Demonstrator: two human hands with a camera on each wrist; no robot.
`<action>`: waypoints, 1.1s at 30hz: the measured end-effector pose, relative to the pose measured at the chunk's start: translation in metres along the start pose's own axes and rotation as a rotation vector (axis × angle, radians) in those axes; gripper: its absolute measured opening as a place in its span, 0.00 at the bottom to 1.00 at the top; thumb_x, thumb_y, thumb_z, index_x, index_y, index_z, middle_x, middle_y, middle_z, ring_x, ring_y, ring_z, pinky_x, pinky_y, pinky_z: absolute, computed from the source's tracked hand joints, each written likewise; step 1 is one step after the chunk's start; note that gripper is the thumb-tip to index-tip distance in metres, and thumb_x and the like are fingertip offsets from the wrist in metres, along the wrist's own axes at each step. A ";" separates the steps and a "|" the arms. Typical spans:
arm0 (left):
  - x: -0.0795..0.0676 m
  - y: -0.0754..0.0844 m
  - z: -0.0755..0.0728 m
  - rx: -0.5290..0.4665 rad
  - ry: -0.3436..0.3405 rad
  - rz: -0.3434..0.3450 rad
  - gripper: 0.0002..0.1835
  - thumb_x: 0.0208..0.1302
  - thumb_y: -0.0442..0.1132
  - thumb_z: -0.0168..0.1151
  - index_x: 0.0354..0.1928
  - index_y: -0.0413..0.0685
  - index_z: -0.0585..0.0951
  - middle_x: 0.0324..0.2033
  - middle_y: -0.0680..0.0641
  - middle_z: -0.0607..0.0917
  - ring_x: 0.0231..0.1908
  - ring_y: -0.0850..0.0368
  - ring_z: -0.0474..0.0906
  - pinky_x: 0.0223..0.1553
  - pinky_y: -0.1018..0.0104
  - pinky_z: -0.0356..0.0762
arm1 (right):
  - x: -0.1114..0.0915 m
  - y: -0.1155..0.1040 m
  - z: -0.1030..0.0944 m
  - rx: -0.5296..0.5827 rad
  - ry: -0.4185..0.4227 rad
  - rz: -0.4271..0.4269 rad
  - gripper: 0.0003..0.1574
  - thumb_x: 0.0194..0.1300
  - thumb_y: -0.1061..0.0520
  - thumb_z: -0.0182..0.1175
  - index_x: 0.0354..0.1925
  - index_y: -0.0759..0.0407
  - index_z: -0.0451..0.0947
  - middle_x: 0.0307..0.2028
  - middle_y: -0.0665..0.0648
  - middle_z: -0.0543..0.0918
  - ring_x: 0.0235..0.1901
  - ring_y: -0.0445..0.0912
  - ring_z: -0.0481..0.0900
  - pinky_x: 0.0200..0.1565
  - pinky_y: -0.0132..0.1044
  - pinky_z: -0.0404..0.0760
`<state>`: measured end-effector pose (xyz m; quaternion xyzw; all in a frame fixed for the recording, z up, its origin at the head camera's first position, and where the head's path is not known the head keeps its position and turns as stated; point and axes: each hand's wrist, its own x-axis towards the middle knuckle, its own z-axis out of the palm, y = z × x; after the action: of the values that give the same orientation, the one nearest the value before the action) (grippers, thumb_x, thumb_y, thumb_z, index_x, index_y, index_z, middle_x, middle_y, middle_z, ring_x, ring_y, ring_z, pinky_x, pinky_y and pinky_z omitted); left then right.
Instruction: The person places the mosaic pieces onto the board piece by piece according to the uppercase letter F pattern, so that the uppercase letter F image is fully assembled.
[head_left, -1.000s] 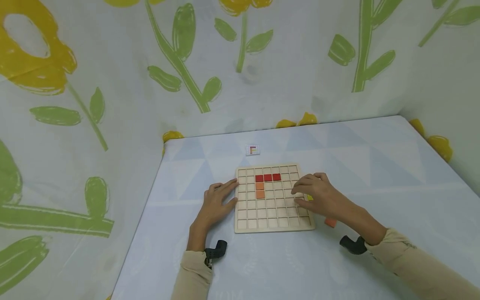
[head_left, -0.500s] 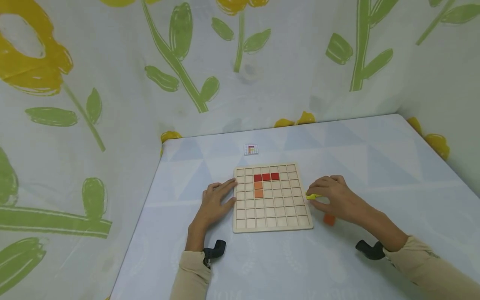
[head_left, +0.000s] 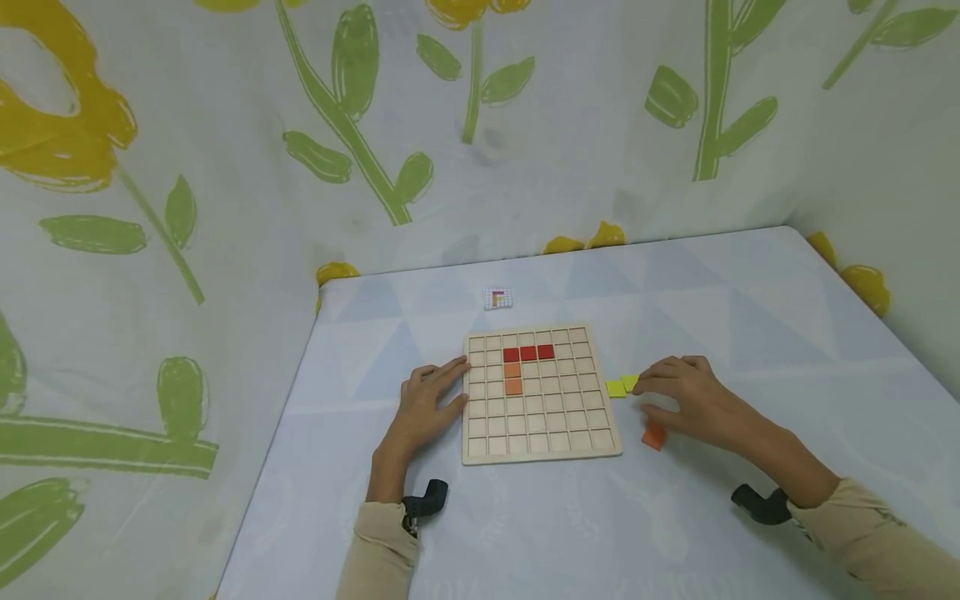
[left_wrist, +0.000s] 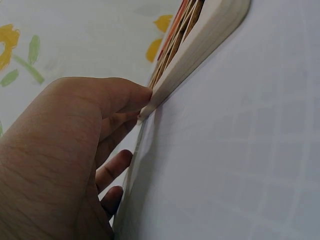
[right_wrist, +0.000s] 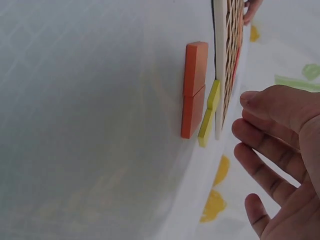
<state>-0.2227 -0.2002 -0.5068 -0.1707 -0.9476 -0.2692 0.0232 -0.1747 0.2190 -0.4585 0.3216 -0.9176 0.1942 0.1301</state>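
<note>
A wooden grid board [head_left: 558,425] lies on the table, with red tiles [head_left: 528,353] in a row and orange tiles [head_left: 512,377] in a column below their left end. My left hand [head_left: 423,408] touches the board's left edge with thumb and fingers, as the left wrist view also shows. To the board's right, my right hand [head_left: 693,402] hovers with loosely bent fingers and nothing in its grasp. Close to its fingertips lie two yellow tiles [right_wrist: 205,127]. Two loose orange tiles [right_wrist: 192,115] lie end to end in the right wrist view; the hand partly hides them in the head view.
A small pattern card [head_left: 498,298] lies behind the board. The pale table [head_left: 540,533] extends around it, with flower-printed cloth [head_left: 487,183] hanging at the back and sides. A black wrist mount [head_left: 761,504] sits on my right forearm, another mount [head_left: 426,498] on my left.
My right hand has moved right, from over the board's right edge to beside it. The yellow tiles and more of a loose orange tile now show. My left hand has stayed at the board.
</note>
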 end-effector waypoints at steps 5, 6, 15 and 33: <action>-0.001 -0.001 0.001 -0.018 0.004 0.004 0.29 0.70 0.49 0.57 0.73 0.64 0.70 0.72 0.64 0.66 0.66 0.49 0.59 0.65 0.47 0.51 | -0.006 0.006 0.000 0.027 -0.040 0.008 0.16 0.51 0.63 0.76 0.40 0.52 0.87 0.42 0.49 0.85 0.47 0.50 0.79 0.49 0.52 0.64; -0.001 -0.001 0.001 -0.016 0.003 0.002 0.29 0.69 0.50 0.57 0.73 0.65 0.70 0.72 0.64 0.66 0.66 0.49 0.59 0.65 0.47 0.52 | -0.007 0.007 0.000 0.032 -0.051 0.012 0.17 0.51 0.63 0.76 0.40 0.51 0.87 0.43 0.48 0.85 0.48 0.50 0.79 0.48 0.52 0.64; 0.001 -0.003 0.002 0.008 0.003 -0.001 0.29 0.70 0.50 0.57 0.73 0.66 0.69 0.72 0.65 0.65 0.67 0.50 0.58 0.64 0.47 0.52 | -0.015 0.016 0.001 0.029 -0.124 -0.022 0.20 0.50 0.64 0.77 0.40 0.45 0.87 0.42 0.42 0.85 0.47 0.47 0.79 0.48 0.54 0.66; 0.001 -0.002 0.001 0.008 -0.017 -0.009 0.30 0.70 0.51 0.56 0.74 0.66 0.68 0.72 0.66 0.64 0.68 0.50 0.57 0.66 0.47 0.51 | -0.020 0.025 0.008 0.037 -0.014 -0.156 0.26 0.42 0.66 0.80 0.37 0.43 0.85 0.40 0.39 0.84 0.44 0.43 0.80 0.46 0.52 0.68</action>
<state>-0.2240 -0.2013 -0.5084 -0.1686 -0.9495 -0.2640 0.0148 -0.1765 0.2446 -0.4801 0.3959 -0.8868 0.1982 0.1326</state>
